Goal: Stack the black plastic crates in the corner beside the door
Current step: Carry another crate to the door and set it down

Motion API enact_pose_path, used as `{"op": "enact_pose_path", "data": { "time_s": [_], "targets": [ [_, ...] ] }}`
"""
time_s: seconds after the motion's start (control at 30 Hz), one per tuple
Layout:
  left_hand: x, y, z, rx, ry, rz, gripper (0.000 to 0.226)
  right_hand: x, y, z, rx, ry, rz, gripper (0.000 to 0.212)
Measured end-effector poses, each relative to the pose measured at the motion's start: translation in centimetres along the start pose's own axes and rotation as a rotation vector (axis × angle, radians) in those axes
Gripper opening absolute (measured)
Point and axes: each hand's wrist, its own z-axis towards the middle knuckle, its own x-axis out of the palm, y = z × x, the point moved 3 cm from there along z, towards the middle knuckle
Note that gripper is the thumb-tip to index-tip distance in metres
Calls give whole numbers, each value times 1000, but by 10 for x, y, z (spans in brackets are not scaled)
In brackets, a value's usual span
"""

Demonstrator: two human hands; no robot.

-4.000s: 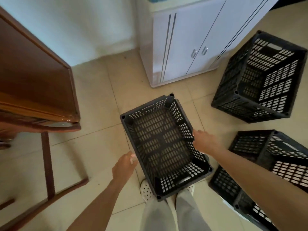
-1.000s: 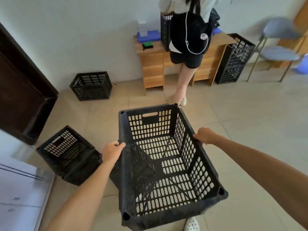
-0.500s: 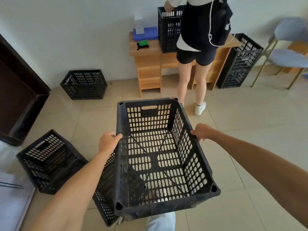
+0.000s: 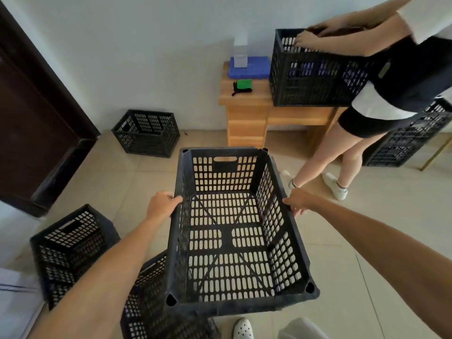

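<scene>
Mid-carry: my left hand (image 4: 162, 206) & right hand (image 4: 296, 201) each clamp a long rim of the empty crate (image 4: 234, 231), held up at frame centre; next I'd judge: walk it toward the floor crate (image 4: 146, 133) near the door (image 4: 36, 123), upper left, & lower squarely.

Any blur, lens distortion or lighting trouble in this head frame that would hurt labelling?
Head view: strong wide-angle bending, the door frame leans and both forearms flare toward the bottom corners; motion blur on the other person's hands and the crate on the desk; the carried crate, left hand and right hand are sharp; light is soft and even, no glare.
</scene>
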Motion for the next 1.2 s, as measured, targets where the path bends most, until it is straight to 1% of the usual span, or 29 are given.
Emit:
{"op": "enact_pose_path", "data": {
  "time_s": [0.13, 0.2, 0.27, 0.37, 0.43, 0.5, 0.57, 0.63, 0.7, 0.8, 0.97, 1.13, 1.2],
  "targets": [
    [-3, -10, 52, -85, -61, -25, 28, -30, 40, 64, -19, 46, -14, 31],
    [-5, -12, 83, -135, -75, -35, 27, -49, 66, 103, -94, 32, -53, 32],
    [-12, -18, 114, -174, -106, -37, 26, -67, 95, 142, -122, 68, -79, 31],
    [-27, -30, 160, -242, -183, -62, 26, -93, 146, 193, -185, 152, -193, 27],
    [-39, -39, 186, -285, -196, -88, 25, -113, 178, 225, -195, 192, -217, 28],
    [-52, -46, 212, -318, -222, -120, 24, -131, 215, 251, -215, 214, -225, 28],
    [-69, -53, 237, -351, -282, -142, 26, -145, 251, 277, -240, 222, -240, 23],
    [-83, -56, 264, -389, -325, -185, 26, -154, 290, 299, -304, 219, -309, 20],
    [-101, -57, 295, -412, -348, -222, 24, -159, 328, 329, -344, 223, -344, 25],
    [-130, -52, 345, -439, -358, -231, 19, -161, 388, 373, -341, 223, -343, 32],
    [-185, -32, 436, -424, -307, -214, 19, -156, 491, 442, -345, 228, -349, 30],
    [-253, -10, 537, -419, -263, -120, 20, -154, 605, 504, -347, 243, -337, 32],
    [-276, -2, 572, -421, -266, -109, 19, -154, 645, 528, -339, 240, -312, 27]
  ]
}}
